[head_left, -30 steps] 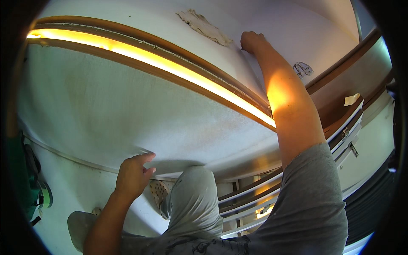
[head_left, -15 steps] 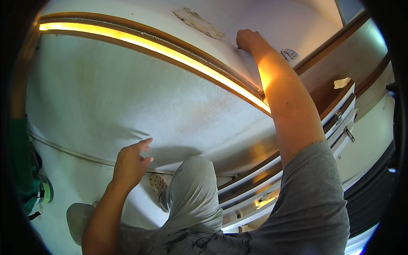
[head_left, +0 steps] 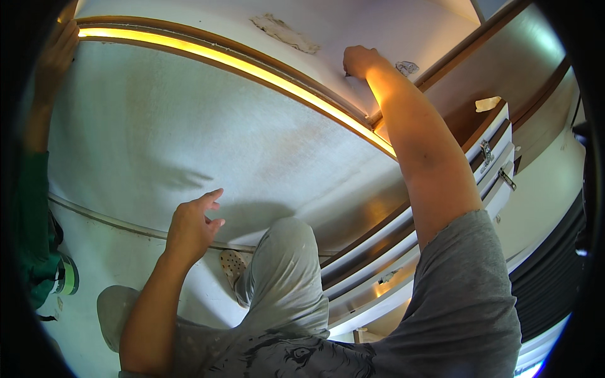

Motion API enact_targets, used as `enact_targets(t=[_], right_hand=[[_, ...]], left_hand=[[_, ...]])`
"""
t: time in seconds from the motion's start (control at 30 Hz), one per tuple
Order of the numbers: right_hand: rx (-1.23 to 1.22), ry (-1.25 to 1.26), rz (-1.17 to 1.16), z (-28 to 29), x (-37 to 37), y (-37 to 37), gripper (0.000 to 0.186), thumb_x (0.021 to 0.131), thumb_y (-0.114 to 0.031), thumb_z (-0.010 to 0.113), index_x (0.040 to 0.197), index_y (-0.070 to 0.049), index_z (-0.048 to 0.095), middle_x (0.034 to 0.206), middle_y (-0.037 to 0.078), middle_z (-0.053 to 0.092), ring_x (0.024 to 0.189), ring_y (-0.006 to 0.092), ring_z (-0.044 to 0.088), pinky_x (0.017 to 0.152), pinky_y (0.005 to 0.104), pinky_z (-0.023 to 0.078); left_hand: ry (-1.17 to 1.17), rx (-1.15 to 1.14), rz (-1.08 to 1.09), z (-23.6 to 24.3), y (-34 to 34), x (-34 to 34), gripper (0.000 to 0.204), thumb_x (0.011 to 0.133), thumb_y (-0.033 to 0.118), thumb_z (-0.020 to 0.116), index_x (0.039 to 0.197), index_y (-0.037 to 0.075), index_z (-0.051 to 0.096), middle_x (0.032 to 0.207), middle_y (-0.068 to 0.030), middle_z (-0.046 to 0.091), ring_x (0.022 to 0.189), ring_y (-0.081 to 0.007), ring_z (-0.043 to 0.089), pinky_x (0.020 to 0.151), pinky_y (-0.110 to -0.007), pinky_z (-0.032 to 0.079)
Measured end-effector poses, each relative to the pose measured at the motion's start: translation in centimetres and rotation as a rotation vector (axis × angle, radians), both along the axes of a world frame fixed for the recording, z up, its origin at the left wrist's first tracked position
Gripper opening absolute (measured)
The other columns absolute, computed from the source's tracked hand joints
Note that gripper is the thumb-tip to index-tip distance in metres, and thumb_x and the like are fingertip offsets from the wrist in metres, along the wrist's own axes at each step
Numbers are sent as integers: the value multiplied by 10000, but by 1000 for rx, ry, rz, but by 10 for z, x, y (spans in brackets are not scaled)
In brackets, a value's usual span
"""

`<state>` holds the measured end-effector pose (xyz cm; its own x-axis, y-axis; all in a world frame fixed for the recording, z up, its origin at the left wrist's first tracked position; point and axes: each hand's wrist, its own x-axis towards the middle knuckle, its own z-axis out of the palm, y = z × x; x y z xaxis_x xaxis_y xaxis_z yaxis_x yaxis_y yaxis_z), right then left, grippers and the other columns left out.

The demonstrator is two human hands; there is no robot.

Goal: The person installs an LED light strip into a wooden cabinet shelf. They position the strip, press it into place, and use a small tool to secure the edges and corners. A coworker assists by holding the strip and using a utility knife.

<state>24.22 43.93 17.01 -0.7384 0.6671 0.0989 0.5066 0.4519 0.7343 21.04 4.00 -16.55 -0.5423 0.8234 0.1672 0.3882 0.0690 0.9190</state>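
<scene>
At the far left, another person's hand [head_left: 55, 51] in a green sleeve [head_left: 33, 220] reached up to the end of the glowing light strip [head_left: 252, 66]. The left hand [head_left: 191, 225] hovered near the white curved panel [head_left: 157, 138], fingers loosely spread, holding nothing. The right hand [head_left: 359, 61] pressed against the upper white surface [head_left: 378, 28] above the strip, just beside a patch of torn paper [head_left: 285, 33]; its fingers were curled, their hold unclear.
</scene>
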Motion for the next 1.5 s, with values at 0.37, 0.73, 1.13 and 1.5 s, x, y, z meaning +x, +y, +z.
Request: enact_targets(t=[0.37,0.73,1.13,1.5], right_hand=[[-16,-58,-61,0,22,-46,387,888,14,694,1261,-79,739,1311,140,758,1231,334,721,1059,494,489],[-6,-110,73,3,56,-76,157,942,-71,685,1056,-77,793,1098,167,796,1015,382,766,899,468,592],[-86,-86,189,4,98,-131,109,868,-10,668,770,-35,709,899,145,770,932,360,731,826,529,545],[-234,220,306,44,178,-209,231,906,-117,765,1128,-56,787,1017,156,791,978,376,755,842,472,604]], left_hand=[[48,-2,42,-11,-10,1,662,866,-36,809,1492,65,619,1203,-175,775,765,-219,731,774,-356,602],[-12,-39,87,-26,-10,0,682,845,-60,811,1485,77,623,1199,-175,775,809,-264,734,823,-382,593],[182,-1,94,-52,0,-4,708,837,-70,808,1504,76,617,1158,-187,782,731,-217,743,770,-356,606],[20,91,-10,31,-15,41,554,885,41,829,1414,19,670,1105,-159,783,799,-166,731,793,-334,599]])
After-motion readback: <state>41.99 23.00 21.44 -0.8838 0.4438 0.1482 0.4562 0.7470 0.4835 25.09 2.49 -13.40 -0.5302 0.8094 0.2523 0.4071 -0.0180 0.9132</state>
